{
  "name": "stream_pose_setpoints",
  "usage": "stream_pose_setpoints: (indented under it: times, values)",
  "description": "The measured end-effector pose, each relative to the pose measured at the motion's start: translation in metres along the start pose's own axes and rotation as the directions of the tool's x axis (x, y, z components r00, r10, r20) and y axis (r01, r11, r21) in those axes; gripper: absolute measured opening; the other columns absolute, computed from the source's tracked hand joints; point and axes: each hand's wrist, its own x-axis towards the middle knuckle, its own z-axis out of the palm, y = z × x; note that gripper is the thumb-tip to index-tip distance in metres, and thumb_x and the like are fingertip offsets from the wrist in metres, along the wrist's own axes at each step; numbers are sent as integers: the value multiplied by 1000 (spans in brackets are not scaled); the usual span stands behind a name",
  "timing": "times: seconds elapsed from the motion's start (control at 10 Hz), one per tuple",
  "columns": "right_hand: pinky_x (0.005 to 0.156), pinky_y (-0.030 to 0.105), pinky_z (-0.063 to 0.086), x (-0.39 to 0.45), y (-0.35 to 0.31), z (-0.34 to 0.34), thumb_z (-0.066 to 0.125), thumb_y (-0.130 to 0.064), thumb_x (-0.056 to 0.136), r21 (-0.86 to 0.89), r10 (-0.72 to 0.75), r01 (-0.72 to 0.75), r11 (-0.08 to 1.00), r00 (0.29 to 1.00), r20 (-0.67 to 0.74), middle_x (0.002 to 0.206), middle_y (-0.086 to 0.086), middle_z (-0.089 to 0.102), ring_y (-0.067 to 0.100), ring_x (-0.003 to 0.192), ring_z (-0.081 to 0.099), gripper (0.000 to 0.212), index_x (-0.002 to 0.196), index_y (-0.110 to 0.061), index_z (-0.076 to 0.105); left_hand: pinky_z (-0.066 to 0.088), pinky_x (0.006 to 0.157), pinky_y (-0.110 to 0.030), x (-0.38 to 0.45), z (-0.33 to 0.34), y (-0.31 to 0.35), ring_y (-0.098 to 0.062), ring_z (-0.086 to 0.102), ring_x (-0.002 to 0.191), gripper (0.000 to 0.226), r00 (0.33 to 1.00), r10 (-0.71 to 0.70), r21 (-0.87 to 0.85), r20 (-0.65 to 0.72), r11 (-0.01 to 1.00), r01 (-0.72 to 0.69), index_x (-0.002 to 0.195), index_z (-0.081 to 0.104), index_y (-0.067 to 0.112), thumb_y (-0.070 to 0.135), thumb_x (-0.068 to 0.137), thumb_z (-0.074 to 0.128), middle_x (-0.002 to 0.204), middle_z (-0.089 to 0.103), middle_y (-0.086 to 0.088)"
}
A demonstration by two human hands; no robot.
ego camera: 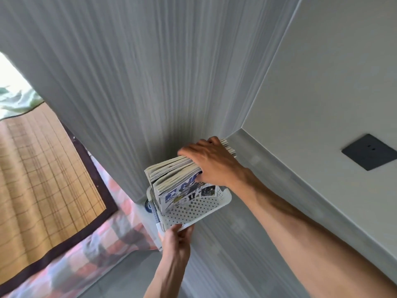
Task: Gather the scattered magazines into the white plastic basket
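A thick stack of magazines (171,181) stands on edge inside the white perforated plastic basket (193,209), pages fanned upward and a blue and white cover facing me. My right hand (211,162) lies over the top of the stack, fingers curled around its far edge. Below, my left hand (177,239) pinches the basket's near lower corner. The basket sits tilted in the corner where the grey striped wall meets a ledge. Its far side is hidden behind the magazines.
A grey striped wall (129,82) rises behind the basket. A pale ledge (322,82) with a dark square plate (370,152) runs along the right. At left lies a bamboo mat (43,168) on a plaid bedsheet (103,239).
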Motion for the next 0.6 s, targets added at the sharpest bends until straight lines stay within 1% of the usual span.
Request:
stream_pose_setpoints:
  times: [0.1,0.2,0.3,0.4,0.5,0.6]
  values:
    - [98,39,36,40,-4,0,89,-23,62,-19,-68,68,997,998,18,130,-6,60,18,114,52,87,137,-26,44,39,107,-55,11,11,13,-40,51,110,23,1000,-4,-136,26,991,8,117,44,-4,-9,95,40,121,45,-27]
    - [99,38,36,55,-3,-3,90,-28,59,-56,-97,97,994,995,1,129,-2,57,19,113,49,89,135,-23,45,38,108,-57,12,15,15,-42,49,122,36,1000,-18,-169,22,985,21,131,38,-6,-9,95,40,130,43,-29]
    - [106,40,37,60,-3,0,91,-33,54,-143,-77,60,988,991,-113,127,5,52,23,114,48,92,133,-19,46,36,109,-58,14,24,12,-44,46,129,31,999,-37,-237,27,971,42,125,42,-4,-9,95,38,141,42,-29]
    - [112,47,33,52,-5,8,89,-34,58,-138,-11,-20,990,975,-220,137,9,48,28,124,46,97,140,-19,40,37,108,-56,12,28,12,-43,48,127,27,998,-36,-252,44,967,46,122,44,-2,-7,96,39,141,44,-29]
    - [114,48,34,13,1,30,83,-31,69,93,279,-263,960,896,-345,151,10,38,27,138,37,97,147,-19,26,48,91,-46,-5,18,17,-39,60,107,45,999,-16,-165,40,986,22,139,39,3,0,94,47,127,54,-27]
    - [113,40,37,-10,9,44,79,-21,74,410,503,-357,839,797,-334,153,4,34,22,139,35,89,146,-21,26,47,91,-42,-14,9,22,-34,58,105,65,991,104,11,-82,995,-103,146,31,19,5,89,58,132,51,-21]
